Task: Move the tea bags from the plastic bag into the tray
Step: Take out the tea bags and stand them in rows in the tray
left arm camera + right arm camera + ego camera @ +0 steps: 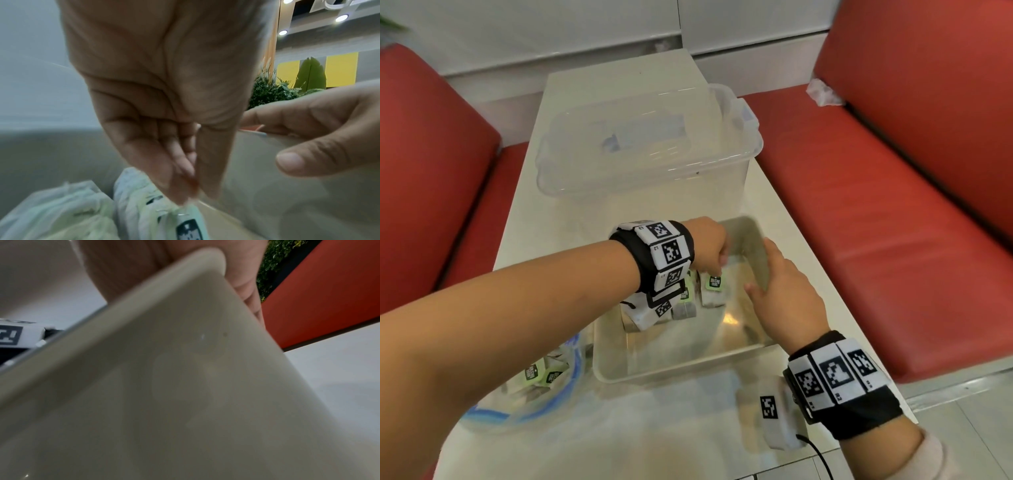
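A person works at a pale table (571,219) set between red cushioned seats (893,212). Near the table's front edge stands a clear, open tray (674,368) whose far right corner is lifted off the tabletop. The left hand (707,246) reaches over the tray's far side with its fingers (179,175) pressed together against the thumb, pointing down; from their tips a tea bag (713,291) hangs by its green tag inside the tray. Whether the fingertips pinch the tag's string cannot be told through the blur in the left wrist view. More tea bags (685,305) lie in a loose heap in the tray's far left corner, partly hidden by the wrist device. The right hand (782,291) grips the tray's far right wall, thumb inside and fingers wrapped round the outside. At the table's front left corner lies the plastic bag (541,401) with a blue zip edge, its mouth open and several tagged tea bags inside. Behind the tray, towards the table's far edge, stands a large clear lidded storage box (647,150).
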